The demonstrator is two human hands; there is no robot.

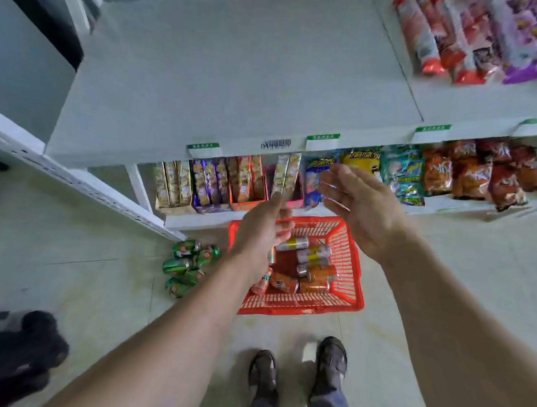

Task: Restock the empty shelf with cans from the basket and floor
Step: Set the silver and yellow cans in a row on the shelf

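Observation:
A red plastic basket (346, 285) stands on the floor in front of the shelving, holding several orange and yellow-banded cans (315, 270). Several green cans (184, 266) lie on the floor just left of it. The wide white shelf (235, 80) above is bare. My left hand (264, 233) hangs over the basket's left side with relaxed fingers and holds nothing. My right hand (361, 203) is raised above the basket's far right corner, fingers spread and empty.
The lower shelf (462, 205) carries boxed snacks and chip bags. Wrapped snack packs (467, 39) lie on the upper shelf at the right. A dark object (21, 356) sits on the floor at bottom left. My feet (298, 368) stand behind the basket.

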